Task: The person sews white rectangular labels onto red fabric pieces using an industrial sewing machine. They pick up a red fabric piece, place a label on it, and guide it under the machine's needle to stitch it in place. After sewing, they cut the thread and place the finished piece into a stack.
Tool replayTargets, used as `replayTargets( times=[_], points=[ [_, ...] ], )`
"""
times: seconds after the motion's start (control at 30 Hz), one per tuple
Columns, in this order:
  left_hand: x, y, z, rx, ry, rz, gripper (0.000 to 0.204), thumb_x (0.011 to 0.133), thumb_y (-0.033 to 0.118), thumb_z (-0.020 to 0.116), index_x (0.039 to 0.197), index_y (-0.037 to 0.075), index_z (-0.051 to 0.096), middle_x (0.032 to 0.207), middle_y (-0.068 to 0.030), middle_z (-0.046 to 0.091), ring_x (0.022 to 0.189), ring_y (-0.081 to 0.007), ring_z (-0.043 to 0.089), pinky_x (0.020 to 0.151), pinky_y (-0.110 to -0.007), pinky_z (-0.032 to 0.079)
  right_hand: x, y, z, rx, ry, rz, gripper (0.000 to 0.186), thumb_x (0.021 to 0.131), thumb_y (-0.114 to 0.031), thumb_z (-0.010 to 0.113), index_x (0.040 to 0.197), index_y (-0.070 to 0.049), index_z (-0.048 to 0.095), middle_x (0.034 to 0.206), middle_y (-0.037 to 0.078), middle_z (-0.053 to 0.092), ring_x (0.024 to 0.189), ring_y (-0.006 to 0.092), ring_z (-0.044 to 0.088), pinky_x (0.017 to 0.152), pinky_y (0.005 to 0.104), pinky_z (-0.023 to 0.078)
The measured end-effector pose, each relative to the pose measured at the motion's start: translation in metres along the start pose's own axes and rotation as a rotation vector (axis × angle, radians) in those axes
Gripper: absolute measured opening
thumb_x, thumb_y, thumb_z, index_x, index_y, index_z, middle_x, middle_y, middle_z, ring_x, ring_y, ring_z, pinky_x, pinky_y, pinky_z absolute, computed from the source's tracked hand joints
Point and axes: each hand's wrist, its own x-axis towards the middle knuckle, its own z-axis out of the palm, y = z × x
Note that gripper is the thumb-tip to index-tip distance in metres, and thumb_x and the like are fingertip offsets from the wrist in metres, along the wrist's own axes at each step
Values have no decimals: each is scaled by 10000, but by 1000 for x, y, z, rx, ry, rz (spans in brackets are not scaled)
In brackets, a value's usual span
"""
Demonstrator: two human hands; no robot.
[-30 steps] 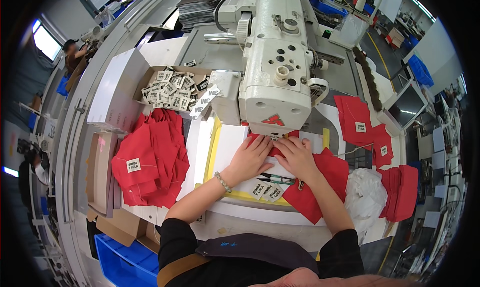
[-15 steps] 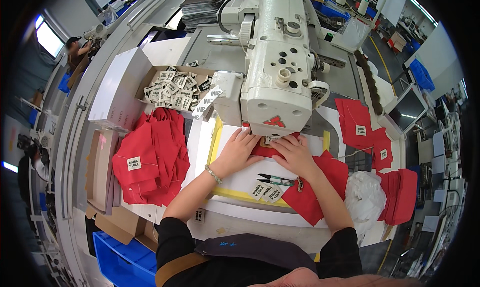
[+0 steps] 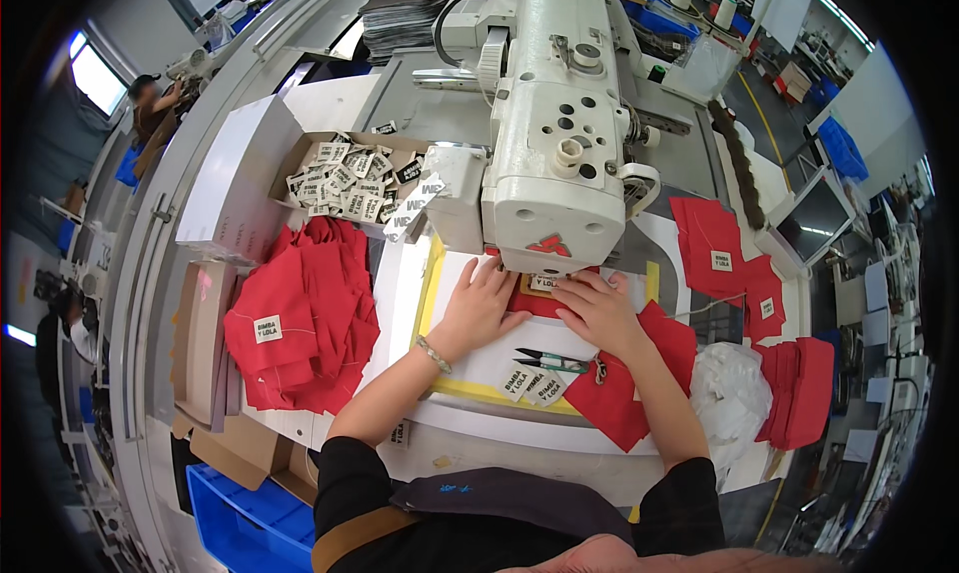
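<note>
Beneath the head of a white sewing machine [image 3: 554, 208] lies a red fabric piece [image 3: 532, 302]. A pale label [image 3: 545, 282] with dark print, edged by a tan frame, rests on the fabric. My left hand [image 3: 478, 311] lies flat at the fabric's left side, fingers stretched toward the machine. My right hand [image 3: 605, 318] is spread over its right side, fingertips beside the label. Neither hand grips anything. Thread snips [image 3: 552, 361] with green handles lie between my forearms, with several loose labels [image 3: 534, 383] just below. The needle area is hidden by the machine head.
A heap of red fabric pieces [image 3: 305, 318] is at left, below an open box of labels [image 3: 350, 178]. More red fabric [image 3: 639, 383] lies under my right forearm. A crumpled white plastic bag [image 3: 729, 398] and stacked red pieces [image 3: 802, 393] are at right. A blue crate [image 3: 250, 518] stands lower left.
My right hand has shifted slightly right and toward me, showing more of the label. My left hand has moved a little left. The fabric stays under the machine head.
</note>
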Motion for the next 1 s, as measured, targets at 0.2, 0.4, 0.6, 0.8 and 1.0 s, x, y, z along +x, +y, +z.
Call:
replayTargets(
  times=[0.2,0.4,0.6,0.8,1.0],
  points=[
    [0,2,-3,-2,-11,-16,705,882,512,553,1296,-57,518,1298,-151,533,1290,-296,420,1095,-486,284,-13,6,-11,33,59,23,190,789,-240,710,952,-143,712,1071,-38,687,1068,159,560,849,449,331],
    [0,3,-2,12,19,-12,704,878,511,556,1292,-58,523,1296,-157,532,1280,-295,431,1085,-485,292,-7,8,-9,47,106,36,192,778,-224,718,956,-152,715,1066,-37,689,1050,164,569,854,435,337],
    [0,3,-3,12,30,-6,701,876,507,560,1293,-55,521,1296,-156,530,1273,-295,435,1076,-487,297,8,8,4,122,21,-45,273,812,-250,686,1065,-147,692,1151,-12,659,1078,163,557,876,411,350],
    [0,3,-2,12,27,-7,693,871,498,571,1292,-50,524,1289,-147,534,1268,-297,436,1074,-489,301,10,14,10,152,-48,-58,334,821,-269,669,1135,-153,669,1159,-9,651,1084,156,553,878,405,346],
    [2,6,-2,0,21,-8,686,867,488,581,1299,-42,522,1276,-138,544,1260,-302,443,1072,-495,306,9,17,9,207,-77,-15,374,787,-246,703,1157,-192,681,1092,-11,676,1085,165,558,940,411,310]
  ],
)
